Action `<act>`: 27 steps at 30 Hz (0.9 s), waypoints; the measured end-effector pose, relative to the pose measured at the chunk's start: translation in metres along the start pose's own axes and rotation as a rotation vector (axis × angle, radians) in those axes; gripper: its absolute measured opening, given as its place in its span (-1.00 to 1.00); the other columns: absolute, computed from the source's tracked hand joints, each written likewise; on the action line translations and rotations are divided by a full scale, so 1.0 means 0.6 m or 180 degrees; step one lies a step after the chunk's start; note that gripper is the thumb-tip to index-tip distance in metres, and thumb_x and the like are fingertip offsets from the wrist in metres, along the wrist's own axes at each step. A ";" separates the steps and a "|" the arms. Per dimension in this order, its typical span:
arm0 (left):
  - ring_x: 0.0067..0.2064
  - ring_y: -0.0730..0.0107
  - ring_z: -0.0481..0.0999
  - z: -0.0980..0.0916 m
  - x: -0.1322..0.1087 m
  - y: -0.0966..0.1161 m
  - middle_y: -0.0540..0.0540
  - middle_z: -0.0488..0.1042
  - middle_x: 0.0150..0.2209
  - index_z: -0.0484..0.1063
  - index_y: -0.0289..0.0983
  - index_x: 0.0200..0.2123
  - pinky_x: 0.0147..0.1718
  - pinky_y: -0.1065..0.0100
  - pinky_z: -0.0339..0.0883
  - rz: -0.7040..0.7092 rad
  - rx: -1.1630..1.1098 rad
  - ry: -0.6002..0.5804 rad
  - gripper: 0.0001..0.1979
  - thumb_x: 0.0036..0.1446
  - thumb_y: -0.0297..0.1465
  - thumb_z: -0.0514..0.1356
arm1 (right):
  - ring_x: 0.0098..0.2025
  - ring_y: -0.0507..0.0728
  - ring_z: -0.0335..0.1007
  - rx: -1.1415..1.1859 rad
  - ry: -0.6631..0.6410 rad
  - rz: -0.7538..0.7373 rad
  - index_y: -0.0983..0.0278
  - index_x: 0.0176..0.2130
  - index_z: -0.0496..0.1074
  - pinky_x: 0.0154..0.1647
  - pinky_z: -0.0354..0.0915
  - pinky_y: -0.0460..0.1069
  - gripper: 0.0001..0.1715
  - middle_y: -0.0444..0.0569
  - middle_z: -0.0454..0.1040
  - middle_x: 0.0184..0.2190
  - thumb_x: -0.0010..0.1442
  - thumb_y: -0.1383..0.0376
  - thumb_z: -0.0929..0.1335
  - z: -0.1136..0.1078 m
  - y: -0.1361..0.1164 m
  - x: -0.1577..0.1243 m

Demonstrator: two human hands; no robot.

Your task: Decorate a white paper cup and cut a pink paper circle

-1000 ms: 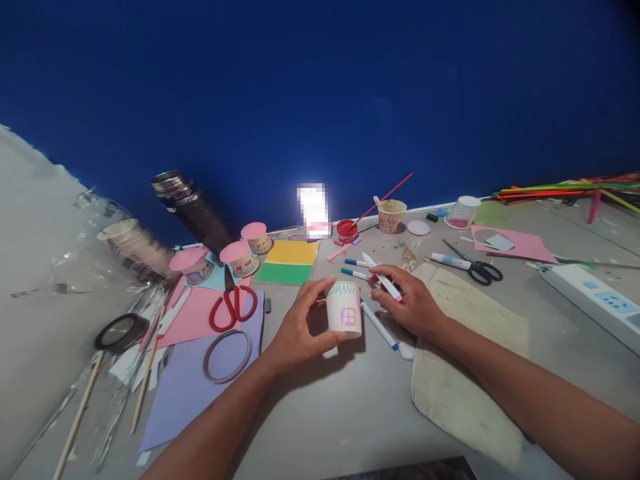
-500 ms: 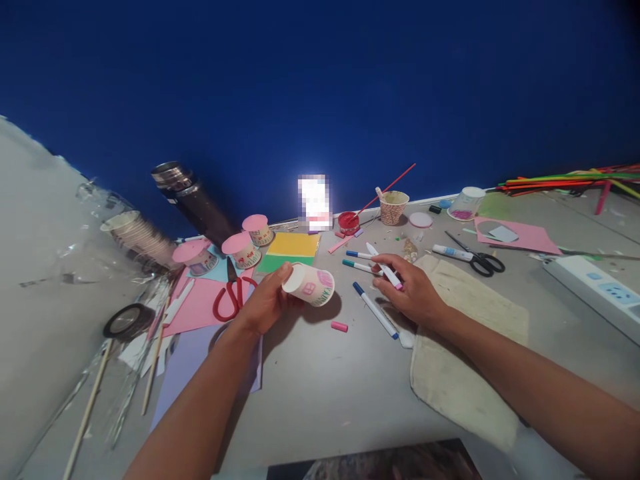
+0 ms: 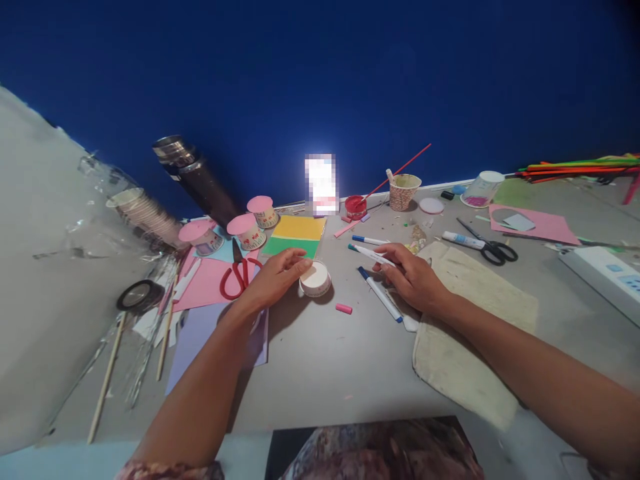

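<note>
While my left hand [image 3: 277, 277] lays its fingertips on the small white paper cup [image 3: 316, 280], which stands on the grey desk [image 3: 320, 373] just right of that grip, I cannot tell whether it clasps or merely touches. My right hand [image 3: 411, 283] pinches a white teal-capped felt pen [image 3: 367, 253]. I judge the cup is being set down; the next move calls for a gentle release. I count 3 pens, 3 pink-topped cups [image 3: 246, 230] and 2 scissors.
</note>
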State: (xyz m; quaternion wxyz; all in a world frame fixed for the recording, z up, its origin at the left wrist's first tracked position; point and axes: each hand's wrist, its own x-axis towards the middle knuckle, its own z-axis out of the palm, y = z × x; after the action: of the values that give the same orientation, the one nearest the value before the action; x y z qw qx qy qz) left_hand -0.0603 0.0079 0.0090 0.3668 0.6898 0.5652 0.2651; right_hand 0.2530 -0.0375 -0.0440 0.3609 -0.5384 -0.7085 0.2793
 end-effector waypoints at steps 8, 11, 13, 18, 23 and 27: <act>-0.17 0.26 0.59 0.083 -0.106 0.064 -0.13 0.61 -0.19 0.54 -0.24 -0.14 -0.19 0.28 0.44 0.1961 0.1777 0.0325 -0.80 0.41 -0.49 0.09 | -0.32 0.20 0.63 -0.0013 0.0342 -0.0044 0.19 0.14 0.43 -0.10 0.47 0.12 -0.60 0.00 0.74 -0.20 0.35 0.24 0.30 -0.005 0.003 0.004; -0.15 0.15 0.59 0.130 -0.114 0.063 -0.19 0.58 -0.16 0.55 -0.27 -0.13 -0.20 0.22 0.46 0.1445 0.2633 -0.0777 -0.76 0.35 -0.59 0.09 | -0.35 0.19 0.62 0.0037 0.0363 -0.0007 0.21 0.15 0.44 -0.12 0.46 0.11 -0.58 0.02 0.73 -0.18 0.34 0.23 0.30 -0.004 0.003 0.005; -0.14 0.10 0.60 0.144 -0.105 0.058 -0.24 0.56 -0.12 0.56 -0.31 -0.10 -0.20 0.18 0.46 0.1013 0.2892 -0.1000 -0.73 0.35 -0.60 0.07 | -0.28 0.21 0.64 0.0015 0.0379 -0.0013 0.22 0.16 0.44 -0.11 0.46 0.11 -0.56 0.04 0.73 -0.16 0.34 0.22 0.30 -0.004 0.002 0.005; -0.10 0.09 0.59 0.133 -0.085 0.053 -0.25 0.54 -0.08 0.54 -0.30 -0.13 -0.18 0.17 0.40 0.0683 0.2553 -0.0919 -0.78 0.37 -0.54 0.08 | -0.16 0.26 0.65 0.0121 0.0411 -0.0107 0.22 0.07 0.53 -0.07 0.46 0.12 -0.60 0.04 0.73 -0.20 0.29 0.20 0.34 -0.009 -0.013 0.005; -0.23 0.25 0.52 0.109 -0.076 0.051 -0.08 0.57 -0.23 0.46 -0.21 -0.18 -0.25 0.26 0.31 0.0399 0.0780 -0.0611 -0.83 0.42 -0.30 0.11 | -0.38 0.16 0.58 0.0777 0.0146 -0.0068 0.22 -0.25 0.61 -0.31 0.42 0.00 -0.80 -0.07 0.63 -0.44 0.21 0.19 0.40 -0.032 -0.036 0.000; -0.33 0.32 0.46 0.101 -0.071 0.054 -0.02 0.53 -0.34 0.47 -0.21 -0.21 -0.32 0.30 0.29 0.0136 -0.0027 -0.0433 -0.78 0.36 -0.20 0.14 | -0.50 0.10 0.44 0.1009 -0.0041 -0.0051 0.25 -0.37 0.61 -0.46 0.31 -0.03 -0.81 -0.11 0.54 -0.55 0.15 0.19 0.43 -0.042 -0.039 -0.003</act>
State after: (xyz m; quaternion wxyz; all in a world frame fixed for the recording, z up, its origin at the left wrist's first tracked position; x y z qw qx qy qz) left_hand -0.0032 -0.0491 0.0012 0.4015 0.7166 0.5229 0.2277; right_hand 0.2603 -0.0451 -0.0114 0.4390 -0.4672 -0.6621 0.3881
